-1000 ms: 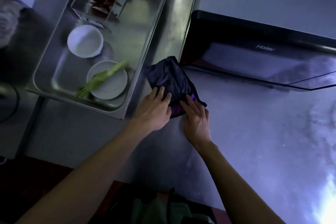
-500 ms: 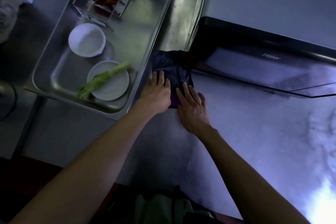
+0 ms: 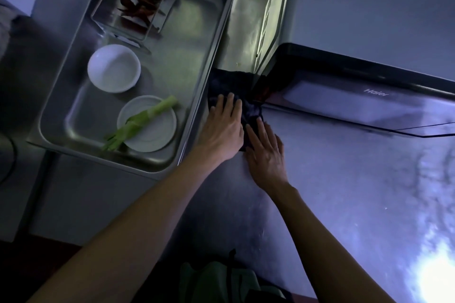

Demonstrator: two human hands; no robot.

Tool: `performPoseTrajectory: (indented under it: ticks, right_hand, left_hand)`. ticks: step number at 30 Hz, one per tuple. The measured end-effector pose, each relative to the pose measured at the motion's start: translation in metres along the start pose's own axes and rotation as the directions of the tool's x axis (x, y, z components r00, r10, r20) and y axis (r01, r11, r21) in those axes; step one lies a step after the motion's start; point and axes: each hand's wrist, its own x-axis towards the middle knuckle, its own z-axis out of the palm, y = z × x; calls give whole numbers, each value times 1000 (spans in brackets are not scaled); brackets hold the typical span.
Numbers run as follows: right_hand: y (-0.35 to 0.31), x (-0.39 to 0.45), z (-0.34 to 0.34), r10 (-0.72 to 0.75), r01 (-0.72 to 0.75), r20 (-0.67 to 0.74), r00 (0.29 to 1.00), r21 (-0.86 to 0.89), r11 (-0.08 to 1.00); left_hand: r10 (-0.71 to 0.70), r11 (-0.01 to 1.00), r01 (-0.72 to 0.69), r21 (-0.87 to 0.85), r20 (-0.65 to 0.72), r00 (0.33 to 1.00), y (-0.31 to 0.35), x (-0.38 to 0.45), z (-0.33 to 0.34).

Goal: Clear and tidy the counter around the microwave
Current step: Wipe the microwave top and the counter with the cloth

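A dark purple crumpled cloth [image 3: 236, 91] is pressed flat on the steel counter [image 3: 344, 192] under straightened fingers of the left hand [image 3: 222, 130] and right hand [image 3: 264, 152], just before the black microwave [image 3: 357, 96] corner.

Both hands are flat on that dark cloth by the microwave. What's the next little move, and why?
Probably slide the dark cloth further into the narrow gap between the metal tray and the microwave. The left hand and right hand both press flat on it, its far edge lies in that strip's mouth, and a few crumbs show on the counter beyond.
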Motion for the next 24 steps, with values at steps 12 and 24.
performPoseTrajectory:
  ticks: [12, 24]
  right_hand:
    - [39, -32, -13, 30, -28, -60, 998, 32, 999]
    - [41, -15, -12, 96, -95, 3, 995, -87, 992]
  left_hand:
    - [-40, 990, 48, 129, -70, 997, -6, 22, 29]
    - [-1, 987, 30, 158, -182, 983, -16, 44, 30]
